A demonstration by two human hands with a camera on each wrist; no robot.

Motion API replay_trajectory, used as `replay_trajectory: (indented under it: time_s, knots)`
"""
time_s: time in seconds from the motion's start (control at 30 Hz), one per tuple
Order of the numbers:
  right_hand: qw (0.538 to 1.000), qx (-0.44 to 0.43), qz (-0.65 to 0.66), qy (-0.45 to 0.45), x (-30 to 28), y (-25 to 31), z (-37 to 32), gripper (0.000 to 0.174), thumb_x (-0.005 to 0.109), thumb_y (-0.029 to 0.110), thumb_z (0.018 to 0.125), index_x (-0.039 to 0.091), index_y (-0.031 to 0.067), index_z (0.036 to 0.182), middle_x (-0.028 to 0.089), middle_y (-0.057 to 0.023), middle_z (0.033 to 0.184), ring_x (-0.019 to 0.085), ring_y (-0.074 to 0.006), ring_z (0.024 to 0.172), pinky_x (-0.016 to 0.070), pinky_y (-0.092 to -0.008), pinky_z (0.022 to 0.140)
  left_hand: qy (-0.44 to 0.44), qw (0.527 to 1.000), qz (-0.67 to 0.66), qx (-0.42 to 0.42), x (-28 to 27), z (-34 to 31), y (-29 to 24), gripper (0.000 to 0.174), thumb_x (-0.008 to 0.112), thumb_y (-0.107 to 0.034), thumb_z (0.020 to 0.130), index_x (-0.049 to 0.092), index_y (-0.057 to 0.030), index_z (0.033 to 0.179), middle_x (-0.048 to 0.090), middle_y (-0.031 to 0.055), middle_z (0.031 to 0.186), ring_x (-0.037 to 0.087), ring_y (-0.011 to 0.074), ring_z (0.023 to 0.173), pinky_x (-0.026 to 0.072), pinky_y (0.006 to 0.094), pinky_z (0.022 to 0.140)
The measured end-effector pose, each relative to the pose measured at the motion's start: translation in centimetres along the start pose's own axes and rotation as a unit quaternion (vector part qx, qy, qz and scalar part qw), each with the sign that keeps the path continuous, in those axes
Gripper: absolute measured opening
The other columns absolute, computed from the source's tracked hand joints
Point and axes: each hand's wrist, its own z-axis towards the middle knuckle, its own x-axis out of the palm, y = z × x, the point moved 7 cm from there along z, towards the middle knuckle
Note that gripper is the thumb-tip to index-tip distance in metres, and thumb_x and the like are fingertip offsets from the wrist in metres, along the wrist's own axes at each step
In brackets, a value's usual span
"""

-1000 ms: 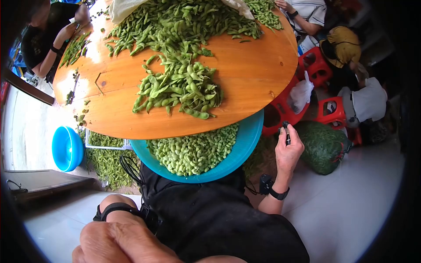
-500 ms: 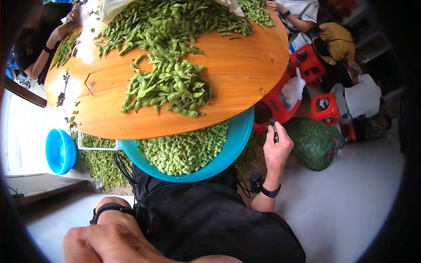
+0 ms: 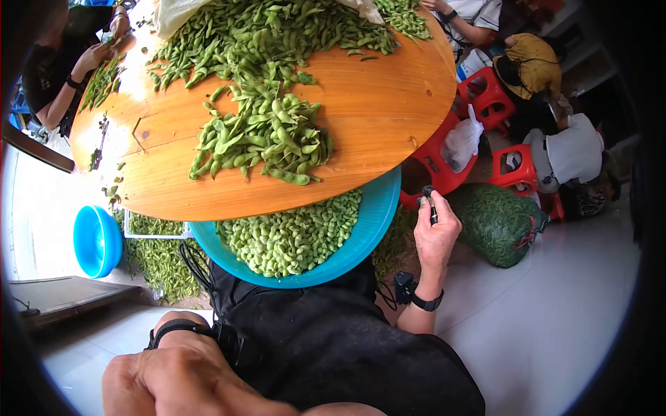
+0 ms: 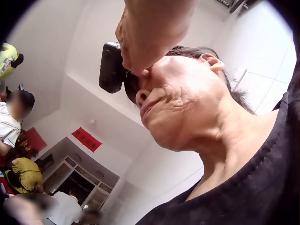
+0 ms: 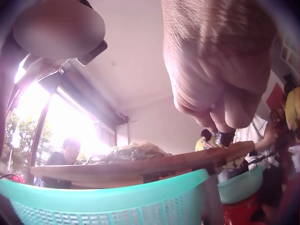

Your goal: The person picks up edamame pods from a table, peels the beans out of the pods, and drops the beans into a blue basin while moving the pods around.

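Note:
The left hand (image 3: pixel 177 381) is raised close to the head camera at the bottom left, its fingers out of frame. In the left wrist view this hand (image 4: pixel 154 35) is at the person's face beside a black device (image 4: pixel 110 68); its fingertips are hidden. Right of the basin, the right hand (image 3: pixel 436 239) pinches a small dark object (image 3: pixel 427 190) between thumb and fingers. The blue basin (image 3: pixel 378 236) on the lap holds shelled green beans (image 3: pixel 288 243). Bean pods (image 3: pixel 267 139) lie piled on the round wooden table (image 3: pixel 374 118) above it.
Red stools (image 3: pixel 513 170) and a full green net bag (image 3: pixel 496 225) stand at the right. Blue basins (image 3: pixel 97 241), a white crate (image 3: pixel 156 234) and loose pods (image 3: pixel 163 267) are at the left. Other people sit around the table and at the right.
The head view has shifted, moving the table and basin leftward in frame. The left hand remains raised near the head; the right still pinches the dark object.

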Motion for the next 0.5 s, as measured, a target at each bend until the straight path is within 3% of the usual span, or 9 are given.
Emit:
replay_trajectory:
  time_s: [0.1,0.13,0.2,0.23,0.3,0.4,0.43,0.47,0.5]
  knots:
    - [1.000,-0.006,0.004,0.002,0.2,0.1,0.0,0.020,0.064,-0.004,0.086,0.064,-0.0058,0.106,0.068,-0.0173,0.088,0.068,-0.0268,0.075,0.0538,-0.0344,0.066,-0.054,0.998,-0.009,0.022,0.0,0.8,0.8,0.008,0.067,0.005,0.080,0.059,0.0052,0.077,0.065,0.0073,0.083,0.064,0.0129,0.070,0.0516,0.0243,0.051]
    - [1.000,-0.012,0.010,-0.002,0.1,0.2,0.0,0.020,0.064,-0.004,0.085,0.064,-0.0058,0.106,0.068,-0.0173,0.088,0.068,-0.0267,0.075,0.0536,-0.0344,0.066,-0.064,0.984,-0.163,0.030,0.3,1.4,1.3,0.007,0.067,0.005,0.081,0.061,0.0045,0.077,0.066,0.0080,0.085,0.064,0.0139,0.071,0.0523,0.0245,0.053]
    - [1.000,-0.006,0.008,0.002,0.1,0.2,0.0,0.020,0.064,-0.004,0.085,0.065,-0.0055,0.106,0.068,-0.0172,0.088,0.068,-0.0266,0.074,0.0534,-0.0343,0.066,-0.081,0.886,-0.455,0.042,0.9,1.9,2.0,0.006,0.067,0.006,0.081,0.063,0.0033,0.077,0.066,0.0094,0.088,0.065,0.0159,0.072,0.0538,0.0248,0.056]
    - [1.000,0.000,0.006,0.006,0.1,0.2,0.0,0.020,0.064,-0.004,0.085,0.065,-0.0052,0.106,0.068,-0.0171,0.088,0.067,-0.0264,0.074,0.0533,-0.0342,0.066,-0.086,0.804,-0.586,0.045,1.3,2.0,2.4,0.006,0.067,0.006,0.082,0.064,0.0027,0.077,0.067,0.0100,0.089,0.066,0.0169,0.073,0.0545,0.0249,0.057]
    - [1.000,-0.003,0.008,0.002,0.1,0.3,-0.1,0.020,0.064,-0.004,0.086,0.065,-0.0050,0.106,0.068,-0.0170,0.088,0.067,-0.0261,0.074,0.0532,-0.0342,0.066,-0.092,0.587,-0.803,0.045,2.5,1.7,2.9,0.008,0.067,0.007,0.082,0.067,0.0014,0.077,0.068,0.0114,0.092,0.067,0.0189,0.075,0.0559,0.0253,0.060]
    - [1.000,-0.005,0.013,-0.004,0.0,0.6,0.1,0.020,0.063,-0.004,0.086,0.065,-0.0049,0.106,0.068,-0.0169,0.089,0.067,-0.0258,0.074,0.0531,-0.0341,0.066,-0.091,0.170,-0.980,0.040,4.9,0.8,3.1,0.011,0.067,0.008,0.083,0.071,-0.0004,0.077,0.069,0.0134,0.097,0.069,0.0219,0.077,0.0581,0.0258,0.065]
    - [1.000,0.000,0.013,-0.004,-0.2,0.6,0.1,0.020,0.063,-0.004,0.086,0.065,-0.0050,0.106,0.068,-0.0169,0.089,0.067,-0.0257,0.074,0.0531,-0.0341,0.066,-0.167,0.116,-0.978,0.051,6.0,-1.8,3.1,0.025,0.055,-0.005,0.096,0.073,-0.0065,0.080,0.071,0.0173,0.098,0.069,0.0191,0.073,0.0564,0.0179,0.065]
    - [1.000,0.002,0.016,-0.005,-0.3,0.7,0.0,0.020,0.063,-0.004,0.086,0.065,-0.0050,0.106,0.068,-0.0169,0.089,0.067,-0.0257,0.074,0.0531,-0.0341,0.066,-0.270,0.027,-0.957,0.105,6.9,-2.8,3.5,0.022,0.046,0.004,0.092,0.057,0.0044,0.073,0.063,0.0181,0.079,0.063,0.0290,0.068,0.0551,0.0368,0.052]
    - [1.000,-0.001,0.018,-0.006,-0.4,0.7,0.0,0.021,0.063,-0.004,0.086,0.065,-0.0050,0.106,0.068,-0.0170,0.089,0.067,-0.0256,0.074,0.0530,-0.0339,0.066,-0.353,0.030,-0.935,0.000,7.3,-3.0,2.9,0.022,0.045,0.005,0.091,0.056,0.0036,0.072,0.062,0.0176,0.078,0.059,0.0282,0.062,0.0531,0.0402,0.052]
